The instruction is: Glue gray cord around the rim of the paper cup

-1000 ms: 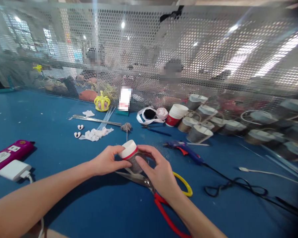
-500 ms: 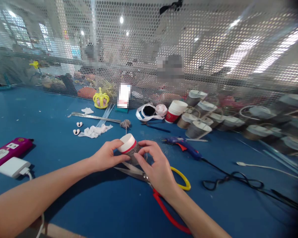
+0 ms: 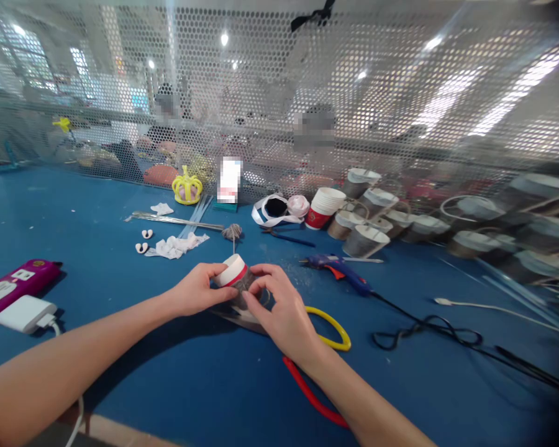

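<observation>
A paper cup (image 3: 231, 272) with a white top, a red band and grey cord wound round its lower part is tilted over the table. My left hand (image 3: 196, 290) is closed on it from the left, thumb below the red band. From the other side, my right hand (image 3: 282, 307) pinches at the grey wrapping, its fingertips against the cup. A strand runs up to a small ball of grey cord (image 3: 231, 232) behind. Under my right hand lies a pair of scissors with one yellow handle (image 3: 343, 338) and one red handle; the hand and cup partly cover its blades.
A blue glue gun (image 3: 340, 270) with a black cable lies to the right. Behind it stand white-and-red paper cups (image 3: 323, 211) and several grey wrapped cups (image 3: 366, 241). Pliers (image 3: 289, 238), metal rods (image 3: 177, 220), crumpled white tissue (image 3: 177, 246) and a purple power bank-like case (image 3: 23, 282) lie around.
Both hands and the cup have shifted slightly left in view, with the whole scene shifting too. The cup is still in both hands, and the scissors' blades are more covered.
</observation>
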Tool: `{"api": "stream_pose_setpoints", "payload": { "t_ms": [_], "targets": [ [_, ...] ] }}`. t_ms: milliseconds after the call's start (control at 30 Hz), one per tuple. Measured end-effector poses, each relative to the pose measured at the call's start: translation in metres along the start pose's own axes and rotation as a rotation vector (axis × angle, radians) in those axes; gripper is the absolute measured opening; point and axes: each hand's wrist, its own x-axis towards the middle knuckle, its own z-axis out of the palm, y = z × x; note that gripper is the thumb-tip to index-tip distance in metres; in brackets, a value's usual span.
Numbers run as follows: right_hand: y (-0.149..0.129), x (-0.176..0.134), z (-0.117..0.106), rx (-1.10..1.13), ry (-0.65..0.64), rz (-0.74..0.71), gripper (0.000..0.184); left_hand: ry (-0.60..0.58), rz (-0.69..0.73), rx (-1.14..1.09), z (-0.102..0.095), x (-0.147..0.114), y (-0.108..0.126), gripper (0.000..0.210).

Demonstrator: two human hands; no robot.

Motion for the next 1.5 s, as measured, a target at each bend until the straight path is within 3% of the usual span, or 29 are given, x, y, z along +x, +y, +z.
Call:
{"api": "stream_pose_setpoints", "payload": {
  "t_ms": [200,367,533,667,800,933,1033,1167,1300,1433,1500],
  "targets": [
    [-0.001,0.0,0.002,-0.029,-0.023,-0.016,0.01,-0.016,-0.028,-0.074,0.0,0.0,0.005,0.022],
    [-0.011,-0.003,-0.001,-0.033,-0.084,-0.043,0.004,0.02,-0.15,-0.1,0.005,-0.003,0.005,0.032],
    [-0.005,0.016,-0.031,-0.107,-0.181,0.106,0.01,0.043,-0.202,-0.102,0.008,-0.003,0.003,0.033],
    [0.029,0.036,-0.08,-0.522,-0.06,0.384,0.018,0.008,-0.25,-0.119,0.007,-0.003,0.005,0.037],
    [0.08,0.037,-0.116,-0.635,-0.094,0.601,0.024,-0.039,-0.257,-0.058,0.005,-0.002,0.005,0.039],
    [0.122,0.029,-0.118,-0.619,-0.212,0.771,0.03,-0.057,-0.263,0.033,0.004,0.001,0.006,0.043],
    [0.133,0.027,-0.111,-0.581,-0.198,0.838,0.029,-0.068,-0.239,0.046,0.005,0.005,0.008,0.041],
    [0.122,0.025,-0.111,-0.44,-0.073,0.86,0.02,-0.067,-0.239,0.063,0.006,0.011,0.01,0.038],
    [0.087,0.024,-0.114,-0.118,-0.004,0.782,0.015,-0.083,-0.227,0.05,0.007,0.017,0.006,0.035],
    [0.04,0.021,-0.105,0.217,-0.081,0.712,0.016,-0.077,-0.206,-0.062,0.009,0.018,-0.003,0.033],
    [0.021,0.017,-0.095,0.281,-0.14,0.686,0.019,-0.058,-0.206,-0.159,0.011,0.016,-0.006,0.032]
  ]
}}
